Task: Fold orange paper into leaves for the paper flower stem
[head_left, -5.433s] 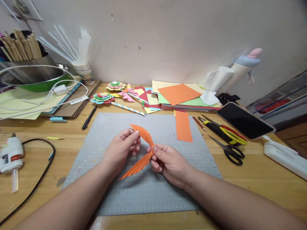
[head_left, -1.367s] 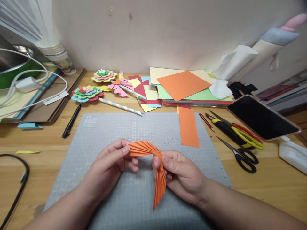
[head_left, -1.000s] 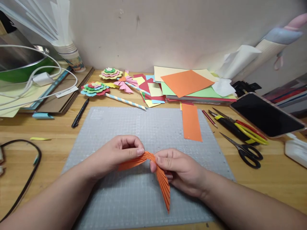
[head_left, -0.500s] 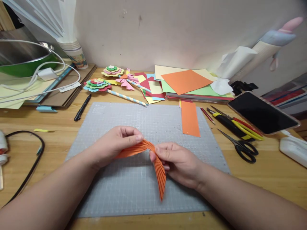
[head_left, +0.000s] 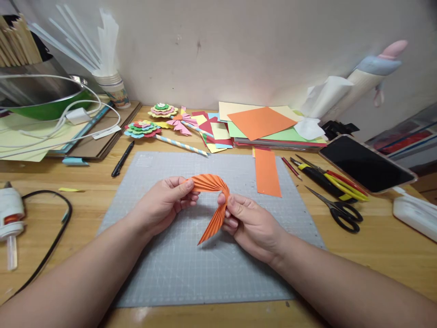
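Note:
Between my two hands, above the grey cutting mat (head_left: 164, 269), is a pleated orange paper (head_left: 208, 183), bent sharply near its middle. My left hand (head_left: 170, 196) pinches one end of it between thumb and fingers. My right hand (head_left: 244, 216) is closed around the bend, thumb on top. From there the other pleated half slants down and to the left, its pointed tip free over the mat. A flat orange paper strip (head_left: 268, 173) lies at the mat's upper right edge.
Scissors (head_left: 341, 212), pliers (head_left: 344, 182) and a phone (head_left: 368, 161) lie on the right. Paper flowers on striped sticks (head_left: 182, 145) and a paper stack (head_left: 280, 142) are at the back. A pen (head_left: 123, 159) and a glue gun (head_left: 12, 214) are on the left.
The free pleated half has swung from pointing down to pointing down-left. My left hand has shifted toward the paper's end, and the upper half now arches higher.

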Demonstrator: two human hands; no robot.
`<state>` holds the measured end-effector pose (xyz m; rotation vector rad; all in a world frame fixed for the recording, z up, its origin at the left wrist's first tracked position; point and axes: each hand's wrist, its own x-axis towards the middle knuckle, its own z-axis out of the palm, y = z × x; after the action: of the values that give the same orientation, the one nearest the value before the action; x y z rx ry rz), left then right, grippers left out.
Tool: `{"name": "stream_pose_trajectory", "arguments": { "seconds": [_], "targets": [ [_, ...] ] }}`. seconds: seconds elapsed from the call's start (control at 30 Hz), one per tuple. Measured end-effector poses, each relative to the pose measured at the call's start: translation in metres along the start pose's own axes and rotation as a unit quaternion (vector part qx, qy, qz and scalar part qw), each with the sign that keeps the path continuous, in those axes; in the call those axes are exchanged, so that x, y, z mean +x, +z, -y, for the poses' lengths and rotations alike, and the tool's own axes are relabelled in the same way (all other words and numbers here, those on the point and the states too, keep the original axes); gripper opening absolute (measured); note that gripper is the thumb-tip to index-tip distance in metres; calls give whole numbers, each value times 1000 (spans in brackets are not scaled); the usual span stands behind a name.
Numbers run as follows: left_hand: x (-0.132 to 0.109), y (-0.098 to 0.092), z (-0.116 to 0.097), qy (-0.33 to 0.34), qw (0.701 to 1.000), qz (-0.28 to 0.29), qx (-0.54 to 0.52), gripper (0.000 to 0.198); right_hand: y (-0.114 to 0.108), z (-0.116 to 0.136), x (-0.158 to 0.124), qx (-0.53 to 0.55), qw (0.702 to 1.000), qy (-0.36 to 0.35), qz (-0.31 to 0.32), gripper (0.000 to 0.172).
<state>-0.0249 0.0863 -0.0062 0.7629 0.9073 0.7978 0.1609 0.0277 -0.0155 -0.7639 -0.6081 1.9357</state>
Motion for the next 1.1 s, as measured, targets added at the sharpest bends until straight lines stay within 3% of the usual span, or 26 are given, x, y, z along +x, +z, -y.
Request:
{"name": "stream_pose_trajectory", "arguments": {
  "seconds": [0.23, 0.37, 0.43, 0.5, 0.63, 0.8, 1.1],
  "targets": [
    [-4, 6, 7, -70, 995, 48, -60, 22, 4, 7, 1, 25, 998, -25, -51, 17],
    [-5, 8, 8, -33, 996, 18, -76, 20, 3, 8, 3, 50, 997, -32, -46, 16],
    [-5, 8, 7, 2, 998, 9, -61, 27, 2, 8, 4, 84, 995, -33, -49, 14],
    [-6, 8, 6, -4, 999, 37, -29, 34, 1, 8, 5, 110, 992, -31, -52, 14],
    [-9, 9, 6, -60, 992, 99, 45, 19, -1, 8, 5, 113, 992, -30, -48, 14],
    [-10, 10, 4, -57, 994, 75, 54, 17, -2, 7, 4, 102, 993, -27, -43, 13],
    [-12, 6, 1, -95, 983, 95, 127, 19, -5, 11, 5, 83, 994, -43, -54, 16]
  ]
}}
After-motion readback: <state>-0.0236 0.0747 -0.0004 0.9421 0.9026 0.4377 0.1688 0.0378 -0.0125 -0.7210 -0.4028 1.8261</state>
